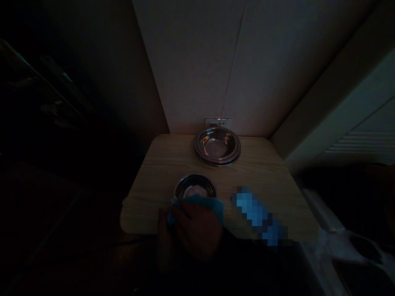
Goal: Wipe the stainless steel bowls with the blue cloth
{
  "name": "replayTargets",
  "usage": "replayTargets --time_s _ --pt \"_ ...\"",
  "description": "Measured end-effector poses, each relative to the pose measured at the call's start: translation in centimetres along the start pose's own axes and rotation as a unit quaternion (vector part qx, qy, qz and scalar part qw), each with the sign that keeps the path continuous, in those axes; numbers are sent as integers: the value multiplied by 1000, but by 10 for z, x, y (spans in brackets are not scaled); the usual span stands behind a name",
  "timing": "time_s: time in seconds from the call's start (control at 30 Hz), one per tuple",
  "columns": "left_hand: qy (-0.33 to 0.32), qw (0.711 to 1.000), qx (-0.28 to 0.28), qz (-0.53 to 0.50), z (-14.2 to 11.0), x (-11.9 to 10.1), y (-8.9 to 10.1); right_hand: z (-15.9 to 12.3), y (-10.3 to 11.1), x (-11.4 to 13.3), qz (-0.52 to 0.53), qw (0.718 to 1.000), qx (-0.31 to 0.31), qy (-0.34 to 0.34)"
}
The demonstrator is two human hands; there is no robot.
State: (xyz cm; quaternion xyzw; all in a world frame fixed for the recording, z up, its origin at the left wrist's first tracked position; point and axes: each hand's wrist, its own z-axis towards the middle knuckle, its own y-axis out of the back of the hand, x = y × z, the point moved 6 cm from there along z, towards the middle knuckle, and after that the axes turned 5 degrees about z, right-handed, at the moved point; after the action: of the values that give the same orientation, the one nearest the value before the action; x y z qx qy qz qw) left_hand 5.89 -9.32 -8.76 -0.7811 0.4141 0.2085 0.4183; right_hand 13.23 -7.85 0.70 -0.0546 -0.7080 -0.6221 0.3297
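In dim light, a small metal bowl (pixel 194 180) sits at the near side of a wood-grain tabletop. My right hand (pixel 199 230) is closed over a blue cloth (pixel 217 204), pressing it against the bowl's near rim. My left hand (pixel 165 238) is at the bowl's lower left, beside the cloth, and appears to grip the edge there; most of its fingers are in shadow or hidden. The cloth and my right hand cover the near part of the bowl.
Wider metal bowls (pixel 217 144), nested together, stand at the back of the table (pixel 262 164) below a wall socket (pixel 228 122). A blurred-out blue object (pixel 254 211) lies on the right. A pale panel with slats (pixel 364 139) rises at right.
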Motion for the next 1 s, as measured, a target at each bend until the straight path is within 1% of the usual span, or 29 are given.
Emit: replayTargets --time_s 0.03,0.07,0.13,0.2,0.27,0.33,0.4,0.47,0.5,0.6,0.73,0.8,0.9,1.0 --pt "8 1000 -18 7 -1 2 1 -2 0 0 6 1000 5 9" --pt "0 999 -34 17 -2 3 2 -2 2 0 13 1000 3 13" --pt "-31 997 -56 37 -4 3 2 1 5 -2 25 999 -23 -7" --pt "-48 996 -61 45 -4 3 1 7 6 -3 30 998 -46 -33" --pt "-43 997 -59 39 -5 2 0 11 5 -2 25 998 -47 -39" --pt "-29 997 -60 31 -6 -3 -1 8 2 -1 16 999 -21 -24" --pt "-4 998 -65 10 -9 -6 -2 -1 0 -1 4 1000 3 11" --pt "18 997 -67 -18 -11 -6 -5 -9 0 -3 -1 999 10 50" --pt "20 997 -64 -27 -11 -6 -6 -11 0 -4 -2 998 4 62" --pt "-9 999 -42 -20 -8 -5 -10 -4 0 -6 -8 998 -23 60" --pt "-36 998 -34 -24 -1 -6 -7 12 -6 -3 -37 997 -44 46" --pt "-40 998 -39 -39 1 -7 -4 7 -7 -1 -52 995 -46 66" --pt "-37 997 -40 -48 1 -7 -5 -12 -1 -3 -62 991 -36 115" --pt "-44 999 -32 4 2 -6 -10 -25 6 -8 -60 989 -10 134"
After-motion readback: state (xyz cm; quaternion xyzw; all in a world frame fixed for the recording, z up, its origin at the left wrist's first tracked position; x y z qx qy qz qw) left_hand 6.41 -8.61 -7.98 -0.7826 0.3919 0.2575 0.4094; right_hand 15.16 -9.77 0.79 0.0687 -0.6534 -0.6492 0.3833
